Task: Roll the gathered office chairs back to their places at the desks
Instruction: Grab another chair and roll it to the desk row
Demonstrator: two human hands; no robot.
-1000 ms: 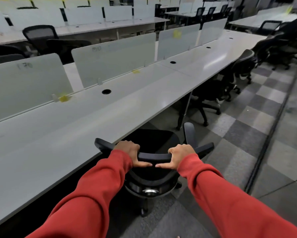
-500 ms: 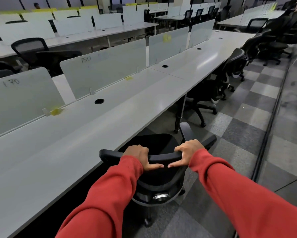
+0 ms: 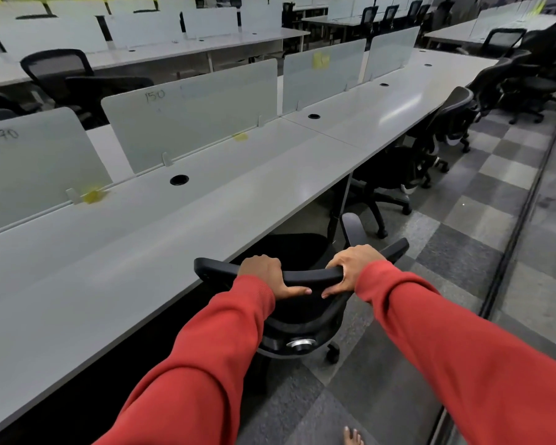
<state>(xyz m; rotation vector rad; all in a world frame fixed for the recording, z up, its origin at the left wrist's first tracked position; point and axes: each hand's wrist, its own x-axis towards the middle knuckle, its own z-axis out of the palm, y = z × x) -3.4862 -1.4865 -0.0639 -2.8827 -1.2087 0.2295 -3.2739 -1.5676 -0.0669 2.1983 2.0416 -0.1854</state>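
A black office chair (image 3: 302, 319) stands right in front of me, its seat partly under the long grey desk (image 3: 161, 239). My left hand (image 3: 265, 276) grips the top rail of the chair's backrest, fingers over the top and thumb underneath. My right hand (image 3: 350, 268) grips the same rail just to the right. Both arms wear red sleeves. One armrest (image 3: 353, 228) of the chair sticks up beyond my right hand.
Frosted dividers marked 170 (image 3: 29, 162) and 150 (image 3: 190, 114) run along the desk. Other black chairs (image 3: 398, 175) sit at the desk farther on, with several more gathered (image 3: 533, 75) at the far right. Checkered carpet (image 3: 463, 252) lies to the right. A bare foot (image 3: 353, 436) shows below.
The chair has rolled forward along the desk and its seat has gone further under the desk edge. Both hands keep the same grip on the backrest.
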